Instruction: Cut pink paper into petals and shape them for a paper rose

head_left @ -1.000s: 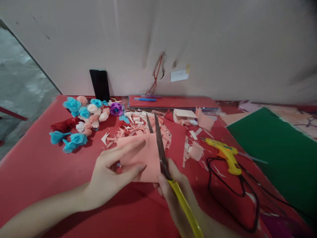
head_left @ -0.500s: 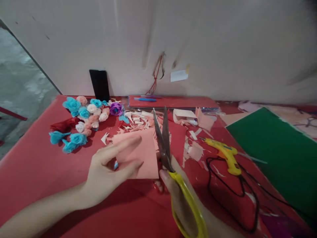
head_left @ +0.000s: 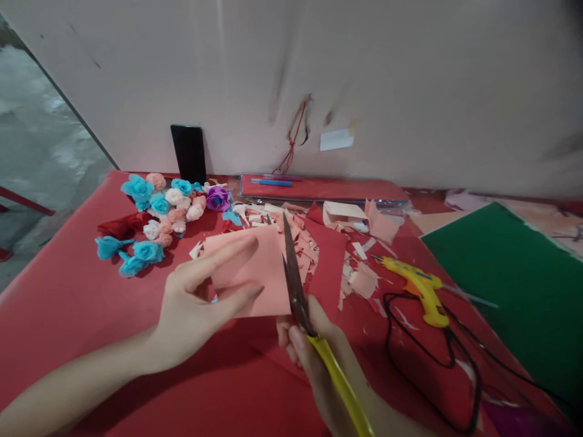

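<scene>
My left hand (head_left: 195, 303) pinches a pink sheet of paper (head_left: 255, 267) by its left edge, thumb below and forefinger across the top. My right hand (head_left: 319, 358) grips yellow-handled scissors (head_left: 300, 303). Their blades are closed and lie along the right edge of the pink sheet, pointing away from me. A dark red sheet (head_left: 330, 267) lies just right of the blades. Pink and white paper scraps (head_left: 273, 218) are strewn behind the sheet.
Blue, pink, white and purple paper flowers (head_left: 159, 209) cluster at the back left of the red table (head_left: 68, 297). A yellow glue gun (head_left: 416, 288) with a black cord (head_left: 428, 358) lies right. A green sheet (head_left: 505, 285) lies far right. A black phone (head_left: 187, 153) leans on the wall.
The scissor blades, apart half a second ago, have closed along the pink sheet's right edge. My left hand still holds the sheet, and the view shifted slightly.
</scene>
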The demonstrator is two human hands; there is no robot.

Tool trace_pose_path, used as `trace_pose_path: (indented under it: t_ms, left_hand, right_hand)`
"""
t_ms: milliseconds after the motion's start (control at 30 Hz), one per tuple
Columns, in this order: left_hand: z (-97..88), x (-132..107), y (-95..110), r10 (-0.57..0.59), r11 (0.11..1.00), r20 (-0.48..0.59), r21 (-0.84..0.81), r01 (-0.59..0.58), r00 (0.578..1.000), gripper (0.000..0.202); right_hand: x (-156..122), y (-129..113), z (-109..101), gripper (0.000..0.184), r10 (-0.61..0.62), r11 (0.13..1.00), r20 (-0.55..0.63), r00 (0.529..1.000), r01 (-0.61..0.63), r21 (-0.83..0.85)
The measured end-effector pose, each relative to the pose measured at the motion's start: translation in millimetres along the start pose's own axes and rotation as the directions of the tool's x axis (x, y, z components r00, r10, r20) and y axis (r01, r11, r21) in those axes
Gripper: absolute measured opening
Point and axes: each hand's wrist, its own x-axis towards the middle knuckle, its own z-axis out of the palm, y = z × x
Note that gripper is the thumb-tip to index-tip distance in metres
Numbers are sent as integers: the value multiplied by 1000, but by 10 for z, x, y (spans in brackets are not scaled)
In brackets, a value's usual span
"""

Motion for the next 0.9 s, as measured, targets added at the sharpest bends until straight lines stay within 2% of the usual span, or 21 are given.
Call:
trace_pose_path:
  t_ms: [200, 500, 767, 900]
  left_hand:
    - [8, -10, 15, -36, 999, 8, -36, 37, 999, 38]
    - [22, -30, 3, -26, 999, 15, 28, 26, 1000, 37]
    - [21, -35, -7, -40, 998, 14, 56, 39, 999, 37]
    - [27, -36, 4, -44, 998, 25, 41, 43, 999, 38]
  right_hand:
    - [9, -11, 4, 12, 2, 1000, -11, 1000, -2, 29]
    - [-26, 30, -14, 25, 26, 1000, -38, 999, -25, 15]
    - [-3, -86, 10, 23, -23, 999, -57, 998, 20, -47]
    - [0, -44, 42, 23, -6, 1000, -66, 998, 5, -16]
